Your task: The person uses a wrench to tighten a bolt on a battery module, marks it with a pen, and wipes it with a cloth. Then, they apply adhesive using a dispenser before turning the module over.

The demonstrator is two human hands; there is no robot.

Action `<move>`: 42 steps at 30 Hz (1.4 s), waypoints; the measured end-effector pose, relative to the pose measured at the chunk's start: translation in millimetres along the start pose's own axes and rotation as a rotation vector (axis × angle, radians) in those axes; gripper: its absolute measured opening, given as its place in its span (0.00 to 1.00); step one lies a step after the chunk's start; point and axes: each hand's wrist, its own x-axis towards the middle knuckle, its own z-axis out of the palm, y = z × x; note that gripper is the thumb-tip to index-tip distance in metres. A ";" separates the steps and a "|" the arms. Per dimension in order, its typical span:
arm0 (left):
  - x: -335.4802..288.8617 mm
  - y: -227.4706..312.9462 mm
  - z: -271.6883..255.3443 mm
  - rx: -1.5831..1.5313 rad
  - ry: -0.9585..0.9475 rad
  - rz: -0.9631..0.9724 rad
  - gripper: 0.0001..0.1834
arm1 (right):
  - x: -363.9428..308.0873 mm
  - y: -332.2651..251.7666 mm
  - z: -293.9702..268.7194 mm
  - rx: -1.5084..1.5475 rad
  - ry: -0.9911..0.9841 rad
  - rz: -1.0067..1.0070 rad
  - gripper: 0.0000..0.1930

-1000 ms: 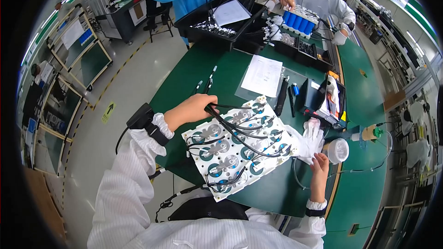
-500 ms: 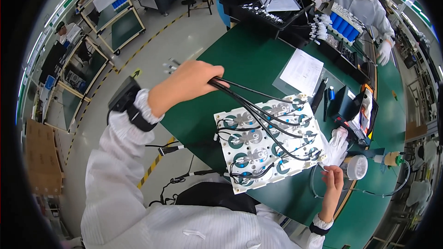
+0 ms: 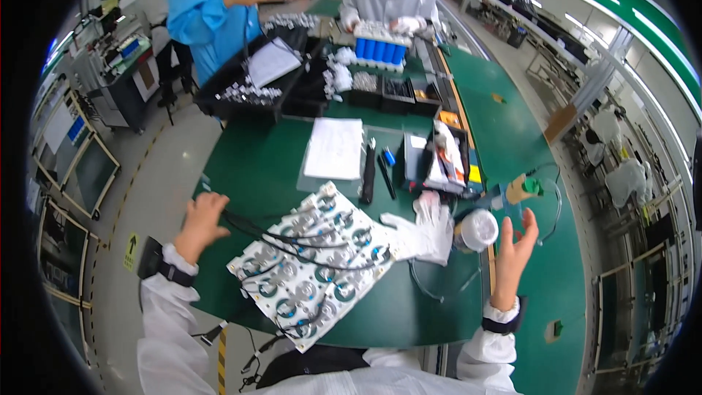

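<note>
A white battery module plate (image 3: pixel 314 267) with round cell openings, metal tabs and blue dots lies at an angle on the green table. Black cables (image 3: pixel 256 228) run from it across its top to the left. Beside their far ends is my left hand (image 3: pixel 201 223), fingers apart, its palm facing down; the cable ends are partly hidden behind it. My right hand (image 3: pixel 515 256) is raised at the table's right side with fingers spread and nothing in them. Closest to it are a white round jar (image 3: pixel 479 230) and a bottle with a green cap (image 3: pixel 523 189).
White gloves (image 3: pixel 428 230) lie right of the plate. Beyond are paper sheets (image 3: pixel 333 148), a black tool (image 3: pixel 368 172), a blue-capped pen (image 3: pixel 388 164) and a box of supplies (image 3: pixel 446 157). Black bins (image 3: pixel 241 102) and a blue cell pack (image 3: pixel 380 51) stand farther off, near two people.
My left hand has lowered with the cables and its fingers have spread. My right hand has left the plate's corner and opened beside the jar. The head view has turned right and up.
</note>
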 end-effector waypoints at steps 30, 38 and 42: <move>-109.9 122.7 -30.3 -0.586 0.501 -0.064 0.08 | -32.4 11.3 -29.1 0.375 -0.155 0.067 0.16; -108.6 139.2 -23.8 -0.583 0.462 -0.030 0.09 | -25.4 54.1 -35.7 0.378 -0.125 0.149 0.15; -110.9 137.6 -22.5 -0.546 0.494 -0.029 0.10 | -25.0 73.0 -36.4 0.360 -0.172 0.203 0.15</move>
